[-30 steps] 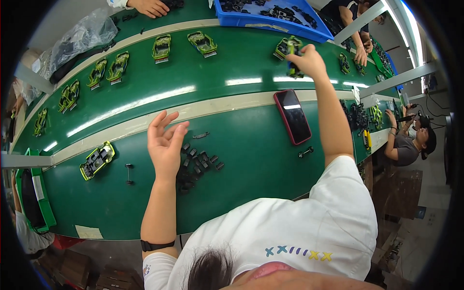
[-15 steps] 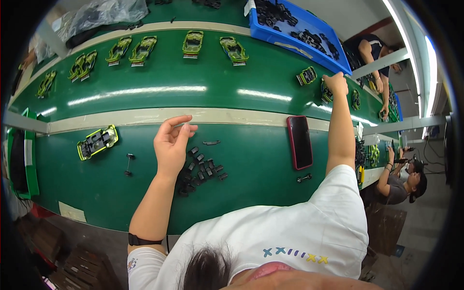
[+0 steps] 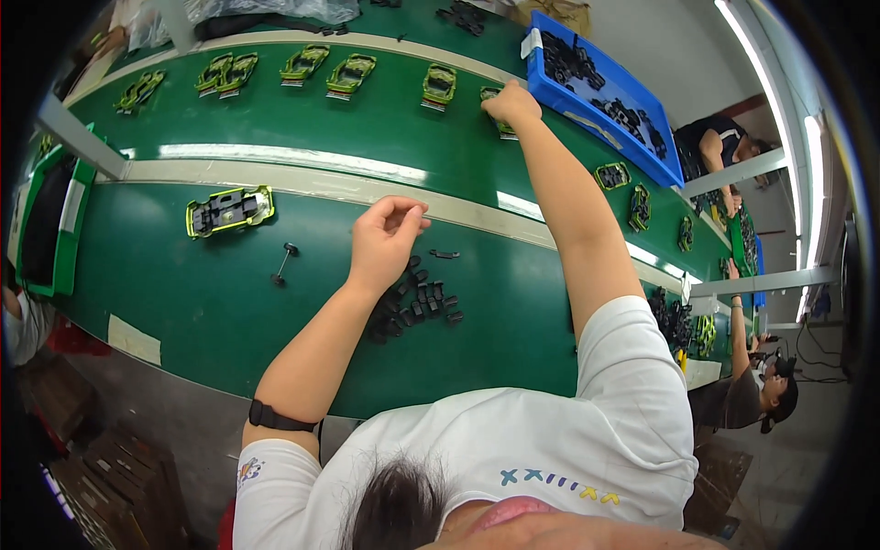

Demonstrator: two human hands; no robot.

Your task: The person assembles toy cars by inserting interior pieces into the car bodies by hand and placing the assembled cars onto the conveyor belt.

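My right hand reaches over the far green strip. Its fingers close on a green toy car body, whose far part they hide. Above the near worktop hovers my left hand, fingers loosely curled, with nothing visible in it. Just beyond that hand's wrist lie several small black plastic parts and a flat black piece. Farther left are a wheel axle and a green toy car body with a black interior.
More green car bodies line the far strip. A blue bin of black parts stands at the far right, a green bin at the left. A pale rail divides the worktop. Co-workers sit at the right.
My right hand has moved left from a car piece by the blue bin to another car body in the row. My left hand's fingers have curled more. My forearm now covers the phone.
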